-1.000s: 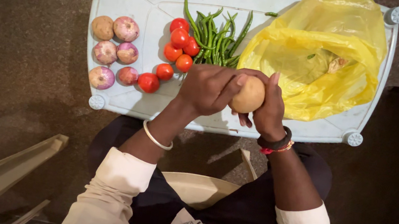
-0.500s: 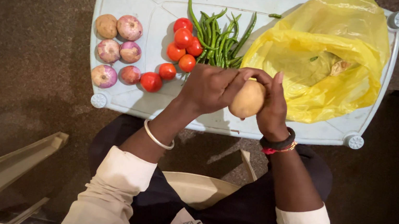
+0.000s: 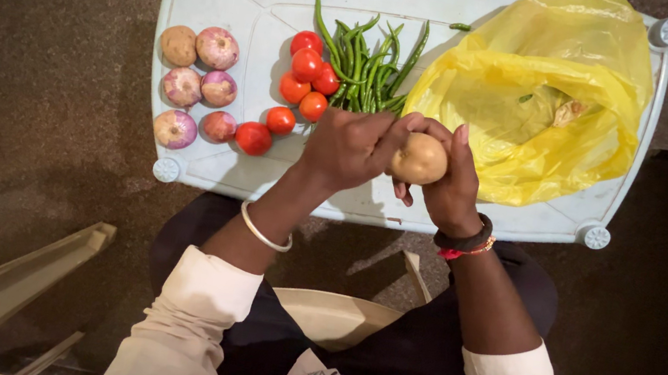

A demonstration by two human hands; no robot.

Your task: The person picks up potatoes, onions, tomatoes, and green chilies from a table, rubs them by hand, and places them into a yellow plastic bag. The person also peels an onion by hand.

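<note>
Potato (image 3: 419, 158): round, pale tan, smooth-skinned.
Grip: left hand (image 3: 349, 147) and right hand (image 3: 450, 187) both clamped around it.
Room: bare tabletop (image 3: 222, 166) near its front edge.

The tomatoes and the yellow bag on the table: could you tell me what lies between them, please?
In the head view, a bunch of green chillies lies between the tomatoes and the yellow bag, touching the tomatoes on one side and reaching the bag's edge on the other.

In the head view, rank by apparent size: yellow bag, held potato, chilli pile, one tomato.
1. Yellow bag
2. Green chilli pile
3. Potato, held by both hands; being raised nearer the camera may enlarge it
4. Tomato
</note>
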